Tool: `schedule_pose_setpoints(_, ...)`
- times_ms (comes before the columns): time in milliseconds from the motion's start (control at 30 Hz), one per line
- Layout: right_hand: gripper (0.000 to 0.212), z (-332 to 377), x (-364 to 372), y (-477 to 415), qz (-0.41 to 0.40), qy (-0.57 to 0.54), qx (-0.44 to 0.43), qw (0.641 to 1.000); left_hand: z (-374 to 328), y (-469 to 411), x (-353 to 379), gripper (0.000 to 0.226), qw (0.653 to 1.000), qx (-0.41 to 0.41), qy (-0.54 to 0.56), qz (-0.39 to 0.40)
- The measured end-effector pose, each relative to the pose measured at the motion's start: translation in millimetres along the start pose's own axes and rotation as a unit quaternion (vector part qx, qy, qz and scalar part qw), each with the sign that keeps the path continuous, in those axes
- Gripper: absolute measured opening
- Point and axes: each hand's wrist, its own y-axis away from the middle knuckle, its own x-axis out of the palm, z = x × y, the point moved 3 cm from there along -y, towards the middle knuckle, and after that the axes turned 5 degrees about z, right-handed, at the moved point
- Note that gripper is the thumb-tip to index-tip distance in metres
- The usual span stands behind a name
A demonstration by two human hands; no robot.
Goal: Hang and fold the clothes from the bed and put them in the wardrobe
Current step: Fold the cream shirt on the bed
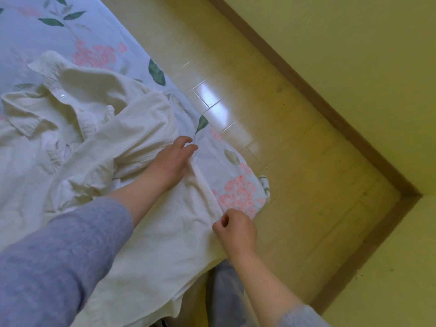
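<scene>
A cream-white collared shirt [99, 128] lies crumpled on the bed [47, 31], collar and a button at the upper left, its lower part spread toward the bed's corner. My left hand [171, 159] rests on the shirt near its front edge strip, fingers loosely bent and spread. My right hand [236, 228] pinches the same edge strip lower down, near the bed's corner. The strip runs taut between the two hands.
The bed has a pale blue sheet with pink flowers and green leaves; its corner [247, 194] hangs by my right hand. Glossy yellow floor tiles [271, 102] lie to the right, bounded by a brown skirting board [330, 109] and yellow walls. My grey trouser leg [224, 291] stands at the bed's edge.
</scene>
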Motion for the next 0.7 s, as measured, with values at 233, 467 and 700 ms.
schedule_pose_setpoints(233,0.024,-11.2,-1.6,11.0,0.040,0.036,0.012,0.998,-15.4,-22.9,6.6,0.029,0.997,-0.007,-0.067,0.026)
schedule_pose_setpoints(467,0.009,-4.5,16.4,4.8,0.042,0.099,0.020,0.994,-18.3,-27.4,21.8,0.029,0.991,0.023,-0.118,0.059)
schedule_pose_setpoints(700,0.019,-42.0,-20.4,20.4,-0.052,-0.008,-0.009,0.999,-31.1,-30.9,18.2,0.029,0.978,0.054,-0.189,0.071)
